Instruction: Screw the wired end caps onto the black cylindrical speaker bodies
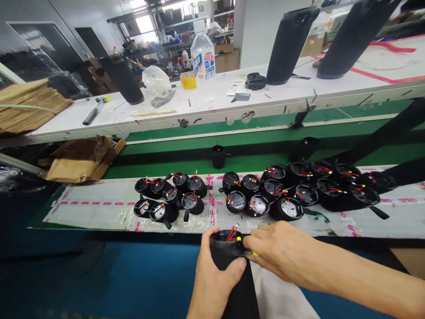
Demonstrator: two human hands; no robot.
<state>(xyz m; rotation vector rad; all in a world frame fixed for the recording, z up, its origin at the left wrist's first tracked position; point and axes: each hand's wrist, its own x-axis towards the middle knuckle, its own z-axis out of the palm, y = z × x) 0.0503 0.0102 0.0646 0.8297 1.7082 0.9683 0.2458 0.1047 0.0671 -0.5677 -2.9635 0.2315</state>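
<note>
At the bench edge, left hand grips a black housing; right hand pinches its wires.

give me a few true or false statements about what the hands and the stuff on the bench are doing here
1. The left hand grips a black tube with red wires at its top. True.
2. The right hand lies flat on the far table, away from the tube. False: its fingers are at the tube's rim.
3. Two clusters of black housings sit on a plastic sheet beyond the hands. True.
4. A hammer lies on the white table. True.
5. The plastic jug lies on its side on the green belt. False: it stands upright on the white table.
</note>
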